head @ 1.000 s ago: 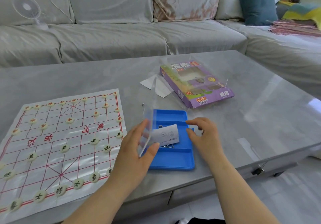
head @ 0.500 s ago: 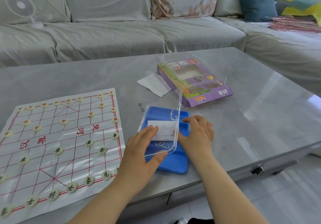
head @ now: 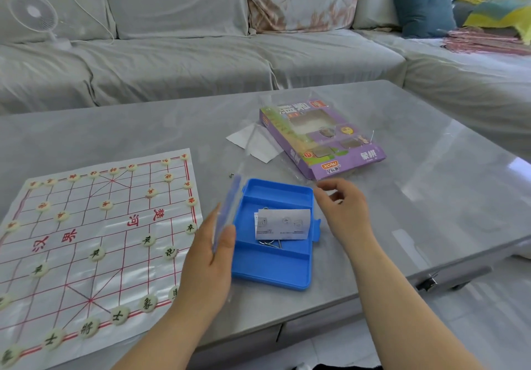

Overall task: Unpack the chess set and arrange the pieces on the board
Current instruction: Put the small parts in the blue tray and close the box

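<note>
A paper chess board [head: 86,254] with red lines lies on the left of the grey table [head: 402,197], with several round cream pieces [head: 148,240] standing on its points. To its right sits a blue tray [head: 273,279] holding a white paper slip [head: 283,223] and some metal wire parts [head: 271,244]. My left hand [head: 209,257] grips a clear plastic lid [head: 227,211], held on edge at the tray's left side. My right hand [head: 344,211] hovers over the tray's right rim, fingers loosely curled, with nothing in it that I can see.
A purple chess box [head: 321,140] in clear wrap lies beyond the tray, with a white folded sheet [head: 253,142] to its left. A tiny metal hook [head: 231,175] lies by the tray's far left corner. A grey sofa [head: 201,62] with a small fan [head: 34,13] stands behind.
The clear lid, tilted over the tray half a second ago, has swung back upright to the tray's left side. My right hand has lifted off the tray and moved right.
</note>
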The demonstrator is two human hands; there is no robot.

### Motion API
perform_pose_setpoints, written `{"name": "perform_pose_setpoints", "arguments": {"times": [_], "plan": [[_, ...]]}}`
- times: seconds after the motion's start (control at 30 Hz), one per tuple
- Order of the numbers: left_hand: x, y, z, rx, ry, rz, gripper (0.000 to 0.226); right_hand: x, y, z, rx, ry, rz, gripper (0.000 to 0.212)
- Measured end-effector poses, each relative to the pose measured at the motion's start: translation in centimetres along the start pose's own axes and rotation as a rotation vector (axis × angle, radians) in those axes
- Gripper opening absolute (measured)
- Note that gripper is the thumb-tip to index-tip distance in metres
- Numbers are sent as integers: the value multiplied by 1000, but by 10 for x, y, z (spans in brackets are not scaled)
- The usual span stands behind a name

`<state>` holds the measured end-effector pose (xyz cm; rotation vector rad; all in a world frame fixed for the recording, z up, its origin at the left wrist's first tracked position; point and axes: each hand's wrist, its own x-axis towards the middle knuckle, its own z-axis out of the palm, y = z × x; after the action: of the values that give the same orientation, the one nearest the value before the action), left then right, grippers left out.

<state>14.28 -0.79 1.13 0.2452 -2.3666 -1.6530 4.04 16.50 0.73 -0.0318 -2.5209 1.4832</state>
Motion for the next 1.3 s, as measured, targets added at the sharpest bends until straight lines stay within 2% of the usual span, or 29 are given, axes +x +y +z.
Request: {"name": "perform_pose_setpoints", "arguments": {"times": [0.03,0.13,0.27,0.4,0.5,0.57,0.63,0.77,0.87,0.97,1.1,1.2,1.3], "plan": [[0,1,-2,-49,26,-22,56,6,-7,3,-48,-31,-43,6],[3,9,-9,-191,67,-101,21,31,-32,21,-208,-187,-119,16],[14,8,-33,-335,180,-179,28,64,-60,60,-447,-398,-183,21],[24,-5,-64,-373,259,-235,25,81,-69,97,-456,-568,-95,23],[28,-11,-82,-349,260,-249,22,87,-68,114,-457,-637,0,11],[30,-15,-88,-350,253,-266,21,90,-67,120,-490,-658,42,20],[31,-19,-92,-341,247,-281,22,92,-70,126,-577,-689,32,26],[34,-21,-94,-348,242,-292,23,95,-79,135,-776,-746,-16,19],[34,-22,-95,-364,237,-296,24,98,-79,137,-793,-745,-24,9],[34,-24,-95,-348,231,-295,23,99,-78,137,-802,-748,-52,12],[33,-22,-95,-335,229,-279,23,101,-74,133,-760,-749,-57,4],[32,-18,-93,-333,227,-264,24,101,-65,122,-586,-673,3,11],[30,-14,-92,-324,228,-245,24,99,-65,98,-259,-425,59,18]]}}
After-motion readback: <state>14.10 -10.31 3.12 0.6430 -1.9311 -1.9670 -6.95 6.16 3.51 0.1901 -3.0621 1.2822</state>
